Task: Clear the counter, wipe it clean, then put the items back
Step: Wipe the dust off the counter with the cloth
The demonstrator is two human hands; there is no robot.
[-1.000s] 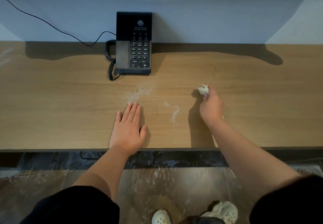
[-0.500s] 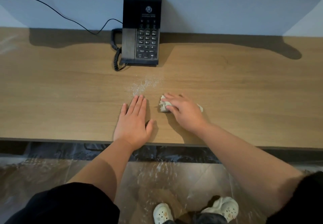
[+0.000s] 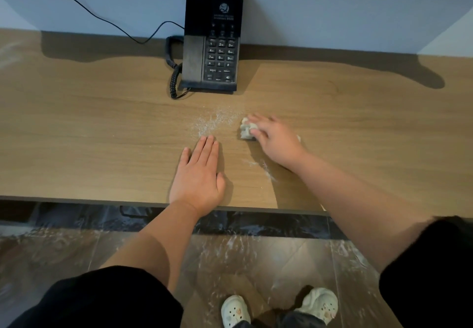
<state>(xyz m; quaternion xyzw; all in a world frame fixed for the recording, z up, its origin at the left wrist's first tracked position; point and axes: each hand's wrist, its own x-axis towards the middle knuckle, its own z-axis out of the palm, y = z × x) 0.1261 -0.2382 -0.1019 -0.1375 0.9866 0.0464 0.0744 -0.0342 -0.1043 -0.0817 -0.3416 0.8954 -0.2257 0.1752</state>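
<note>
2 pale shoes [image 3: 235, 311] stand on the powder-streaked floor [image 3: 256, 256] below the counter [image 3: 76, 135]. The left hand [image 3: 198, 174] lies flat, palm down, fingers straight and together, at the counter's front edge near its middle, holding nothing, exactly as it lay 0.5 s ago. A thin streak [image 3: 266, 169] of powder, hidden by the right arm 0.5 s ago, shows again just beside the right wrist. The right hand [image 3: 277, 140] has moved away from the front edge and to the right: its fingers bend over the white wad [image 3: 245, 130] and hold it down on the counter, now touching the right rim of the powder [image 3: 213, 122] patch instead of sitting beside the left fingertips. The patch looks unchanged. The phone [image 3: 213, 41] stays at the back edge, its coiled cord [image 3: 174, 79] to its left.
</note>
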